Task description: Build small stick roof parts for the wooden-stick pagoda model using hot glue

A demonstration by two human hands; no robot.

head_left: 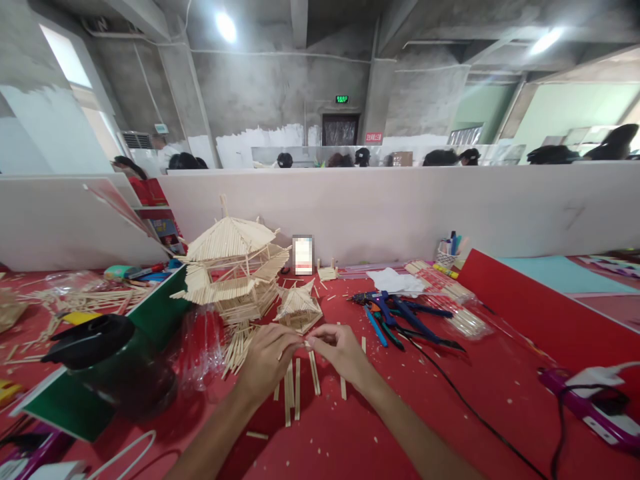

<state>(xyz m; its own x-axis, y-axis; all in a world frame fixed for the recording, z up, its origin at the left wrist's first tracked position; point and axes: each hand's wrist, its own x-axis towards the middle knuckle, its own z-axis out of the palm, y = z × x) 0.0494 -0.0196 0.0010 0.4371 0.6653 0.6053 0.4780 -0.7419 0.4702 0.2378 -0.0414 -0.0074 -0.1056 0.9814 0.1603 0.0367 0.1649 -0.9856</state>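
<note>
My left hand [271, 348] and my right hand [343, 348] meet over the red table, thumbs and fingertips pinched close together. Whatever sits between the fingertips is too small to make out. Just beyond them stands a little pavilion model [299, 303] of thin wooden sticks with a pointed roof. Behind it to the left rises a larger tiered stick pavilion [233, 243]. Beneath my hands lie several cut wooden sticks [298, 390]. A bundle of loose sticks [239, 350] is beside my left hand.
Right of my hands lie a hot glue gun [383, 307], pliers [385, 333] and a black cord [465, 410]. Bagged sticks [465, 317] and white tissue [397, 281] lie behind. At left stands a dark lidded jug [120, 367]; at right, a purple power strip [585, 407].
</note>
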